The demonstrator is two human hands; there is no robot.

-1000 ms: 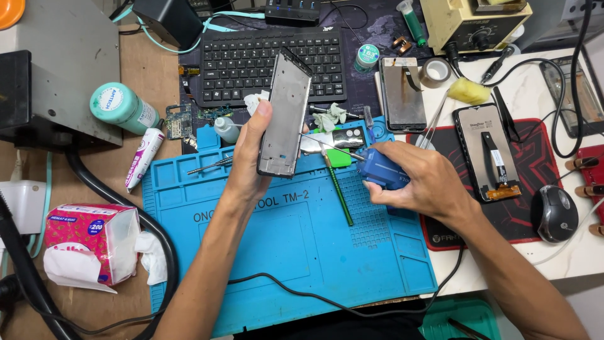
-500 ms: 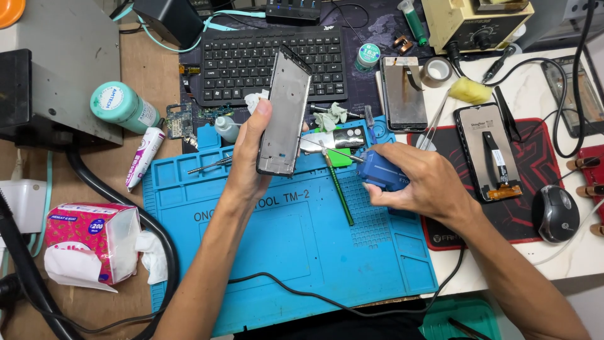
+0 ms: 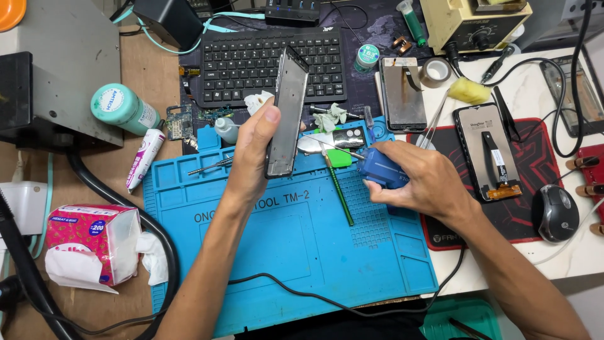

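The phone frame (image 3: 286, 113) is standing tilted in my left hand (image 3: 255, 154), gripped by its edges, while my right hand (image 3: 418, 182) is clutching a blue bottle (image 3: 380, 170) over the blue mat (image 3: 283, 252).

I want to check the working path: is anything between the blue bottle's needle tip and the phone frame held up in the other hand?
Nothing visible. The right hand aims the blue bottle across open air at the phone frame in the left hand.
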